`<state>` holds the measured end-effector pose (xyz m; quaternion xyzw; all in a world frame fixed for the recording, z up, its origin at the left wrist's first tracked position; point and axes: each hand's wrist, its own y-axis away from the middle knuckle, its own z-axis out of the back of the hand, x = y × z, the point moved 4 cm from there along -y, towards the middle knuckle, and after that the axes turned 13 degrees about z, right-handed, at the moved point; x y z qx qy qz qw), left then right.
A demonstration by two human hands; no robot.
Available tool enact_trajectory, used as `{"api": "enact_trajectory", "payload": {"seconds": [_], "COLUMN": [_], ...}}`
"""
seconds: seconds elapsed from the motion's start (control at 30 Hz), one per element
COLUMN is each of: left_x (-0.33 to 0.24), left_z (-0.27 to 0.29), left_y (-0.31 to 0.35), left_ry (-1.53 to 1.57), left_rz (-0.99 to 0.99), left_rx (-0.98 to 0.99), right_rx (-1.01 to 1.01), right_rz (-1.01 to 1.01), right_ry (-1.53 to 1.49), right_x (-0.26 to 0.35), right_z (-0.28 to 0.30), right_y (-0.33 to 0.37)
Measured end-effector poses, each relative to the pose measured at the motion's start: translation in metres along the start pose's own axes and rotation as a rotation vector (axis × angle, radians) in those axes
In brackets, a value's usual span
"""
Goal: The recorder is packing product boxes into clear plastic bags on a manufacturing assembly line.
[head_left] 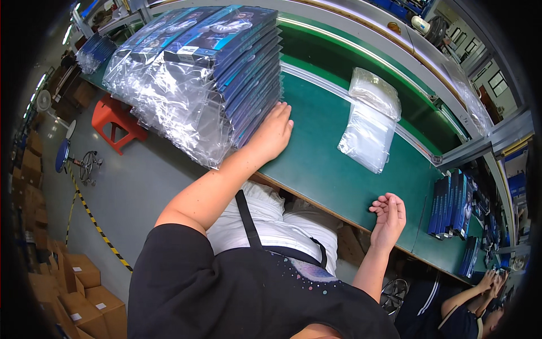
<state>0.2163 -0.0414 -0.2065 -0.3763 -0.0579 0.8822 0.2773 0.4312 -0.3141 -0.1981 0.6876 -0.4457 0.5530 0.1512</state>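
At the left end of the green workbench (pixel 316 164) stands a tall stack of flat blue boxes in clear plastic bags (pixel 248 79). The loose bag ends hang over the near edge. My left hand (pixel 274 134) lies flat along the stack's right side, fingers stretched and touching the lower boxes, without gripping them. Above the bench's front edge, my right hand (pixel 388 217) is turned partly palm up. Its fingers are loosely curled, with nothing visible in them. A pile of clear plastic bags (pixel 370 133) lies farther back on the bench, beyond both hands.
Several blue boxes (pixel 449 203) stand upright at the bench's right. A co-worker's hands (pixel 492 282) are at the far lower right. An orange stool (pixel 116 124), a wheeled blue stool (pixel 63 155) and cardboard boxes (pixel 93 308) are on the floor at left. A metal frame (pixel 350 93) borders the bench's back.
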Motion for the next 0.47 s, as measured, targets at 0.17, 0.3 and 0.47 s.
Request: {"api": "enact_trajectory", "payload": {"seconds": [0.17, 0.3, 0.47], "left_x": [0.010, 0.029, 0.054], "left_z": [0.011, 0.022, 0.040], "left_y": [-0.010, -0.017, -0.026], "left_ry": [-0.003, -0.033, -0.062], "left_rz": [-0.001, 0.003, 0.004], "left_rx": [-0.065, -0.072, -0.069], "right_rx": [-0.027, -0.030, -0.030], "right_rz": [0.002, -0.001, -0.004], "right_ry": [-0.009, 0.001, 0.015], "right_x": [0.003, 0.004, 0.003], "right_z": [0.006, 0.005, 0.005], "right_y": [0.003, 0.004, 0.003]}}
